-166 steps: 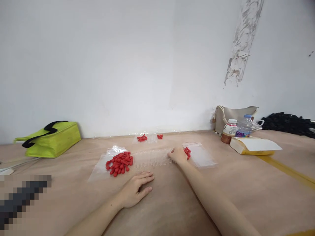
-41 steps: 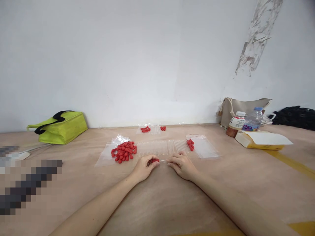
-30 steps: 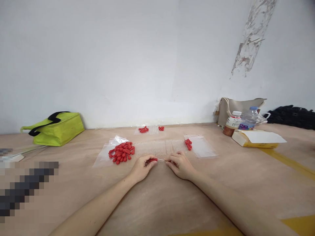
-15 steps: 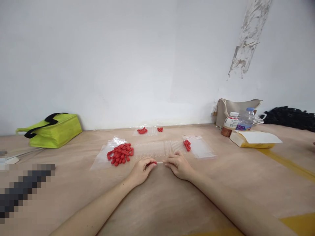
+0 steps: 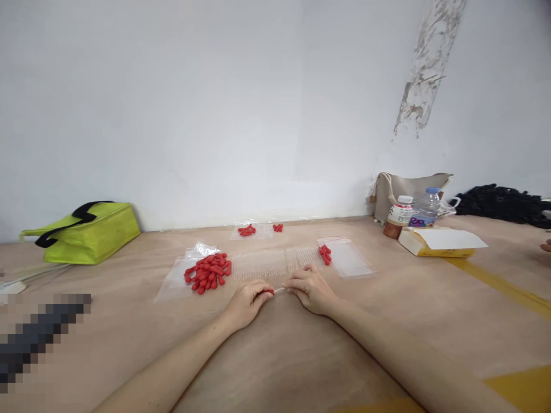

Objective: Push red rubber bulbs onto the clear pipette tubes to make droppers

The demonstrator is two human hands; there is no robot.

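Note:
My left hand pinches a red rubber dropper bulb, mostly hidden by the fingers. A thin clear dropper tube spans the gap between my hands, its left end at the bulb. At its other end, the fingers of my right hand are closed on it. Just beyond my hands lies a row of clear dropper tubes. Left of the row is a heap of red bulbs on a clear plastic bag. A smaller group of red bulbs sits at the row's right end.
Flat plastic bags lie at the right. Near the wall is a bag with red bulbs. A lime-green bag stands left; bottles, a tissue pack and a black pile are right. Another person's hand shows at the right edge.
The tube has tilted slightly, its left end lower, and more of it shows between my hands. My left hand has shifted slightly down. The whole view has moved a little.

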